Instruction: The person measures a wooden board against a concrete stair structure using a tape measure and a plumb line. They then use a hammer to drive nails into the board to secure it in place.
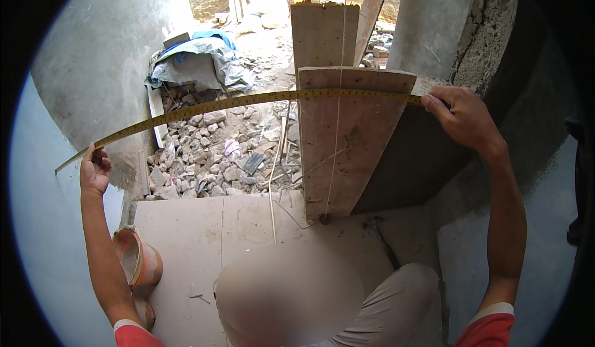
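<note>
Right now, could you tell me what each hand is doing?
Left hand: closed on the yellow tape measure.
Right hand: closed, pinning the tape's other end.

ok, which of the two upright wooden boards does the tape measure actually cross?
The nearer, wider board: the yellow tape measure runs across its top edge to the right hand. The narrower board behind stands above the tape, uncrossed.

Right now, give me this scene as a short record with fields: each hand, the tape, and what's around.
left hand: presses one end of the tape against the grey wall
right hand: pinches the other end at the concrete ledge
yellow measuring tape: stretched across the gap, sagging leftward
wooden board: leaning under the tape, a string hanging before it
rubble: piled below
orange bucket: by the left forearm
</note>
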Tool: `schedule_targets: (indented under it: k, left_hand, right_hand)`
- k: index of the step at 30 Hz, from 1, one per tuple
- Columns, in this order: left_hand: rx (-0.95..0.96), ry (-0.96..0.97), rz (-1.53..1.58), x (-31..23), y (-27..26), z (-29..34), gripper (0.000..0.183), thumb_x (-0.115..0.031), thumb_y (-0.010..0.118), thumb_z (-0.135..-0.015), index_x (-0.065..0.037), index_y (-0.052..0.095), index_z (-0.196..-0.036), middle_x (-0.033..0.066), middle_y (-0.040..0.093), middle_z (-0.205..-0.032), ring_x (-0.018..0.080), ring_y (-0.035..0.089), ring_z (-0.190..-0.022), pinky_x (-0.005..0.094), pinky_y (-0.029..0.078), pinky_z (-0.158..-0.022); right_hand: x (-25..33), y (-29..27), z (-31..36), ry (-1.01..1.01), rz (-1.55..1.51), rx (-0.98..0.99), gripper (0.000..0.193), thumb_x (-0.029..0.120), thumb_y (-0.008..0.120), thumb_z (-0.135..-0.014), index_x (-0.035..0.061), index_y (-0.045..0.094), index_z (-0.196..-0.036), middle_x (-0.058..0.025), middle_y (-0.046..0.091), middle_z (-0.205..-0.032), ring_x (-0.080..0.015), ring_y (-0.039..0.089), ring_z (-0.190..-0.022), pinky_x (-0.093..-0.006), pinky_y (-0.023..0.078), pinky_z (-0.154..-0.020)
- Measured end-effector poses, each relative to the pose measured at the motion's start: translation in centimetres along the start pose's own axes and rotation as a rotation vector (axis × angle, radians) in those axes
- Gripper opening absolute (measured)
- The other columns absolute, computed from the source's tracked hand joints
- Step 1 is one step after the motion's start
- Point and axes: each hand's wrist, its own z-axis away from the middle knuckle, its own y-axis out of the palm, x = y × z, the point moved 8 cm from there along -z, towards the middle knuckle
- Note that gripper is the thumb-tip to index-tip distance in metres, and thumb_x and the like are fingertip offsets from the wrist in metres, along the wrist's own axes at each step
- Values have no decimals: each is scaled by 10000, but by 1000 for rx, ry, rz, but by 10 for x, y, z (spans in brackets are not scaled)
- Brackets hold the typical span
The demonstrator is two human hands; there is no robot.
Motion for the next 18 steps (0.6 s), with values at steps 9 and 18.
schedule_targets:
  k: [9, 18]
  left_hand:
    - [118, 125, 13, -57, 27, 6, 137, -235, 690, -1008, -101, 712, -989, -3, 693, -860, 102, 652, -774, 224, 516, -612]
    - [137, 180, 75, -90, 36, -4, 173, -235, 673, -1020, -84, 734, -1076, 4, 697, -872, 101, 645, -782, 224, 511, -629]
  right_hand:
    - [-6, -47, 0, 43, -68, -19, 356, 324, 620, -1010, -8, 744, -1041, -161, 722, -839, -273, 681, -748, -405, 511, -718]
    - [3, -79, 0, -26, -148, -18, 335, 285, 620, -1004, -33, 697, -929, -158, 679, -784, -247, 647, -732, -389, 500, -730]
